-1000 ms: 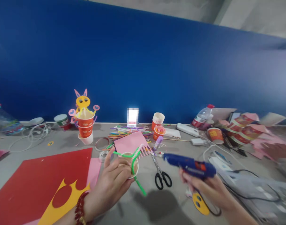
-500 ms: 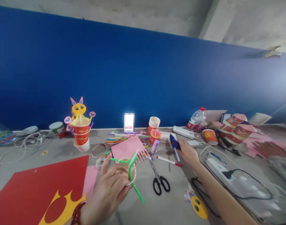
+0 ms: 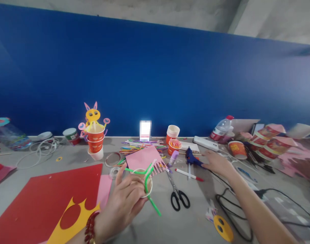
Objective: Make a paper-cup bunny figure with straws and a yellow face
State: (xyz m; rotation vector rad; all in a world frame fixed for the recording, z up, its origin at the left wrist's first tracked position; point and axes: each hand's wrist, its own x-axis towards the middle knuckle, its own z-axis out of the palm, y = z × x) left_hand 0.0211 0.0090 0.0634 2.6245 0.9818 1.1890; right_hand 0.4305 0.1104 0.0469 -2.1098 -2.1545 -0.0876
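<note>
My left hand (image 3: 127,196), with a red bead bracelet on the wrist, grips a paper cup (image 3: 149,185). Green pipe cleaners (image 3: 146,181) and pale thin strips stick out of the cup. My right hand (image 3: 216,163) has its fingers apart beside the blue glue gun (image 3: 193,158), which rests on the table; whether a fingertip touches its handle is unclear. Black-handled scissors (image 3: 179,198) lie between my hands, near a red-and-white marker (image 3: 189,174) and a purple-capped glue stick (image 3: 173,158).
Red card (image 3: 56,196) and a yellow cut-out (image 3: 76,220) lie left. A decorated cup figure (image 3: 95,135) stands behind. Pink paper (image 3: 143,159) and pipe cleaners lie mid-table. Cables, a bottle (image 3: 222,128) and stacked cups (image 3: 274,140) are right, near another person's hand (image 3: 306,167).
My right hand has let go of the glue gun and moved slightly right of it. My left hand still holds the cup. The camera view has turned a little left.
</note>
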